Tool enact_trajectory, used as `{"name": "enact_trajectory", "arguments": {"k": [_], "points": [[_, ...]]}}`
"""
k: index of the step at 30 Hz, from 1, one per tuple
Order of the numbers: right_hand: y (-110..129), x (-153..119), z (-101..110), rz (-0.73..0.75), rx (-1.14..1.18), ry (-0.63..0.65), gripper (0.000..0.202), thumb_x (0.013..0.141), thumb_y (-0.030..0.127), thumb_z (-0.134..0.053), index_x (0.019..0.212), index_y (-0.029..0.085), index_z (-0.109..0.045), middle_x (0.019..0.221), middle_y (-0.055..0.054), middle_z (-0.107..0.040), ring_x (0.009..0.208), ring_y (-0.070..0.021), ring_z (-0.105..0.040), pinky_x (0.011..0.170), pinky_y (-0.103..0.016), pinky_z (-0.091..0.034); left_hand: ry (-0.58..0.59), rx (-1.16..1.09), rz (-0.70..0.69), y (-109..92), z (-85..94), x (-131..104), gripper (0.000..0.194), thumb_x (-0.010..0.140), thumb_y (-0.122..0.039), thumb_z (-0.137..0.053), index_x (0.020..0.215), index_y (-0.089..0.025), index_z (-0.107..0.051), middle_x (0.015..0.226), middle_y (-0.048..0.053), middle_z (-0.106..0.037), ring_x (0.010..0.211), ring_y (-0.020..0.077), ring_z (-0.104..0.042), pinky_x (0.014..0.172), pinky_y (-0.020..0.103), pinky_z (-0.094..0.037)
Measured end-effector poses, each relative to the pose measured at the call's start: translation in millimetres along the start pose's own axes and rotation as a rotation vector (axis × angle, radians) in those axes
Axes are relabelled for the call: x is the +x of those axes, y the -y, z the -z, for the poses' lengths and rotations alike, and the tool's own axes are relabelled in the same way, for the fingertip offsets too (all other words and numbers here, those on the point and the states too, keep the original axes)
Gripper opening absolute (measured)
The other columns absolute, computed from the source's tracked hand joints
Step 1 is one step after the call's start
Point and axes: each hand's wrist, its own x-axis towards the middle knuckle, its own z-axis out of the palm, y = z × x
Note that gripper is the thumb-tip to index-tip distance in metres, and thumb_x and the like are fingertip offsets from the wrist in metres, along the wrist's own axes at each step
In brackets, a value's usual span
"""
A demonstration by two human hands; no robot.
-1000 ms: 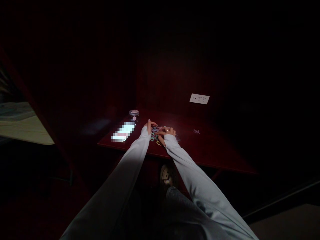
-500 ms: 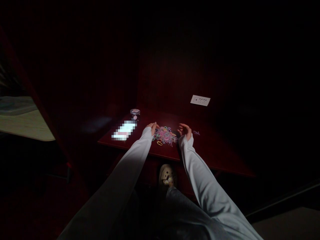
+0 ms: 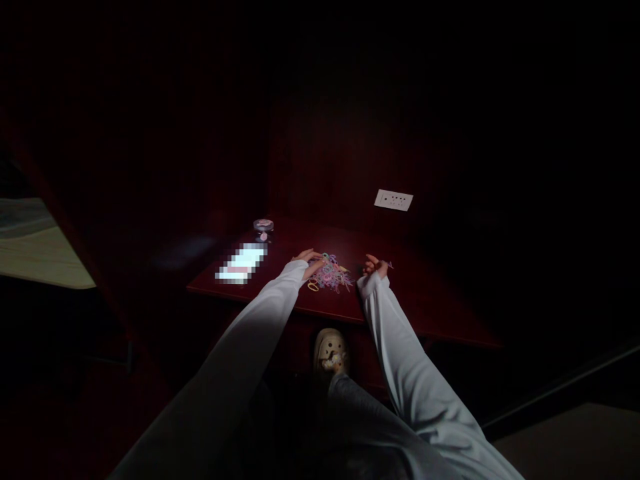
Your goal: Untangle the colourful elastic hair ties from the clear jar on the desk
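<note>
A loose pile of small pastel elastic hair bands, mostly pink and purple with some green and yellow, lies on the dark red table. At its left edge my left hand is open, fingers stretched out over the bands and touching the pile. To the right of the pile, apart from it, my right hand has its fingers curled in; whatever they may hold is too small to make out. A few purple bands show just beyond the right hand, partly hidden by it.
On the left of the table lies a bright, pixelated flat rectangle. Behind it stands a small round clear container. A white socket plate is on the back wall. My shoe shows below the table's front edge.
My left hand has reached further over the pile, its fingers now flatter. The right hand's fingers have curled in, beside the few purple bands. The whole view has shifted slightly.
</note>
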Motion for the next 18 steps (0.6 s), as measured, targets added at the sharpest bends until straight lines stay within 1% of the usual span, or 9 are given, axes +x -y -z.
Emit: {"name": "enact_trajectory", "arguments": {"k": [2, 3, 5, 7, 9, 11, 14, 16, 18], "points": [[-6, -5, -5, 0.141, -0.134, 0.053, 0.053, 0.101, 0.043, -0.029, 0.068, 0.022, -0.065, 0.056, 0.002, -0.050, 0.048, -0.0127, -0.040, 0.055, -0.028, -0.038, 0.049, -0.162, -0.004, 1, 1.4, 4, 0.031, 0.091, -0.048, -0.065, 0.105, -0.025, -0.080, 0.137, 0.006, -0.073, 0.138, 0.0284, -0.061, 0.125, 0.041, -0.040], [-10, -9, -6, 0.242, -0.212, 0.100, 0.054, 0.101, 0.045, -0.031, 0.068, 0.022, -0.067, 0.060, 0.000, -0.055, 0.053, -0.0141, -0.046, 0.060, -0.030, -0.041, 0.059, -0.241, -0.010, 0, 2.4, 5, 0.036, 0.092, -0.052, -0.062, 0.104, -0.024, -0.080, 0.133, 0.007, -0.075, 0.136, 0.0283, -0.062, 0.124, 0.040, -0.042], [-17, -19, -8, 0.440, -0.402, 0.224, 0.052, 0.101, 0.046, -0.036, 0.068, 0.022, -0.069, 0.070, -0.003, -0.063, 0.069, -0.0182, -0.057, 0.075, -0.033, -0.047, 0.055, -0.365, -0.007, -2, 4.2, 6, 0.046, 0.092, -0.060, -0.056, 0.101, -0.022, -0.080, 0.126, 0.009, -0.078, 0.132, 0.0294, -0.065, 0.121, 0.041, -0.045], [-20, -29, -9, 0.621, -0.587, 0.350, 0.045, 0.100, 0.043, -0.043, 0.073, 0.023, -0.073, 0.083, -0.005, -0.068, 0.088, -0.0220, -0.061, 0.092, -0.038, -0.046, 0.048, -0.429, 0.014, -5, 5.5, 5, 0.052, 0.090, -0.066, -0.054, 0.098, -0.021, -0.080, 0.123, 0.010, -0.078, 0.128, 0.0308, -0.067, 0.117, 0.043, -0.048], [-21, -37, -9, 0.737, -0.709, 0.426, 0.034, 0.097, 0.040, -0.052, 0.081, 0.023, -0.076, 0.096, -0.006, -0.069, 0.102, -0.0243, -0.058, 0.103, -0.041, -0.041, 0.037, -0.456, 0.023, -8, 6.3, 3, 0.055, 0.089, -0.069, -0.054, 0.097, -0.021, -0.079, 0.126, 0.011, -0.078, 0.127, 0.0317, -0.068, 0.115, 0.045, -0.050], [-20, -42, -10, 0.761, -0.742, 0.445, 0.023, 0.092, 0.037, -0.061, 0.086, 0.024, -0.078, 0.105, -0.007, -0.066, 0.109, -0.0257, -0.053, 0.106, -0.042, -0.038, 0.018, -0.458, 0.008, -10, 7.4, 2, 0.055, 0.092, -0.068, -0.052, 0.097, -0.020, -0.079, 0.132, 0.011, -0.076, 0.126, 0.0314, -0.068, 0.115, 0.046, -0.050], [-19, -44, -11, 0.706, -0.665, 0.425, 0.010, 0.084, 0.032, -0.071, 0.084, 0.026, -0.079, 0.107, -0.006, -0.063, 0.111, -0.0256, -0.049, 0.105, -0.040, -0.038, -0.016, -0.392, -0.033, -10, 9.8, 1, 0.051, 0.099, -0.059, -0.046, 0.096, -0.020, -0.079, 0.130, 0.011, -0.076, 0.122, 0.0277, -0.069, 0.113, 0.043, -0.052], [-18, -42, -10, 0.657, -0.590, 0.378, 0.008, 0.081, 0.028, -0.070, 0.079, 0.026, -0.078, 0.103, -0.004, -0.064, 0.108, -0.0244, -0.049, 0.104, -0.038, -0.038, -0.027, -0.273, -0.080, -10, 11.6, 0, 0.045, 0.102, -0.050, -0.046, 0.095, -0.021, -0.079, 0.122, 0.009, -0.078, 0.121, 0.0249, -0.069, 0.114, 0.040, -0.050], [-18, -38, -8, 0.594, -0.530, 0.279, 0.013, 0.081, 0.025, -0.066, 0.073, 0.026, -0.076, 0.095, -0.003, -0.065, 0.103, -0.0232, -0.049, 0.103, -0.036, -0.038, 0.001, -0.106, -0.154, -11, 12.4, -4, 0.034, 0.101, -0.043, -0.053, 0.098, -0.024, -0.080, 0.121, 0.006, -0.078, 0.123, 0.0240, -0.067, 0.117, 0.040, -0.046]]}}
